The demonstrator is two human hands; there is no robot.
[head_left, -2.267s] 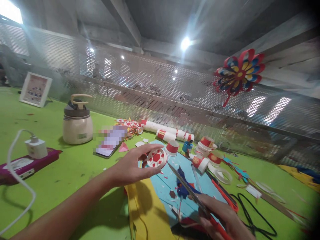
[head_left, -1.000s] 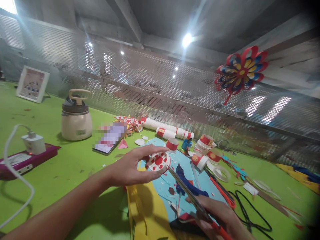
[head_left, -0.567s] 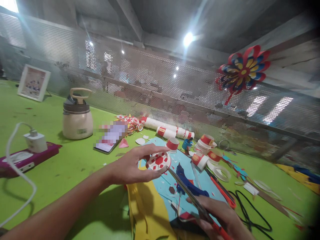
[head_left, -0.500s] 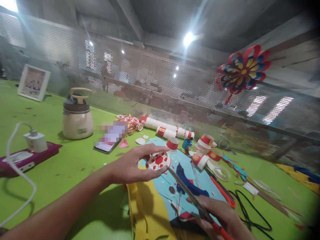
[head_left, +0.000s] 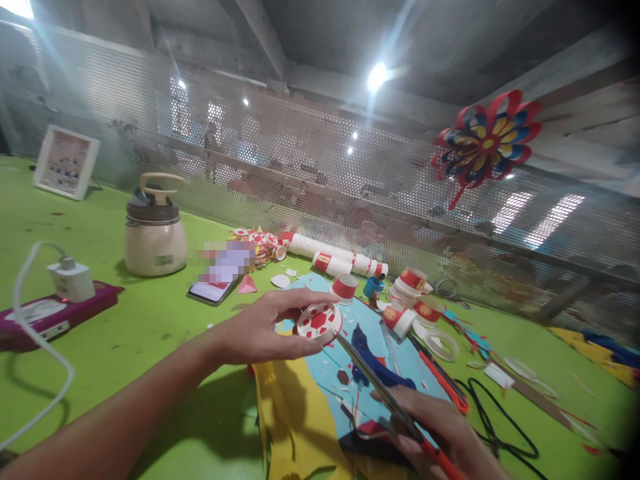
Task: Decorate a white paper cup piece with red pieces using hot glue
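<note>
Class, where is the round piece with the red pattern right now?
In the head view, the round piece is below centre, held in the left hand, beside the tip of the scissors.

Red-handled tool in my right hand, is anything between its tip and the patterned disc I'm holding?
Nothing visible stands in the way. The red-handled tool in your right hand points at the lower edge of the patterned disc in your left hand; whether they touch isn't clear. The blue tool lies beyond, not between.
</note>
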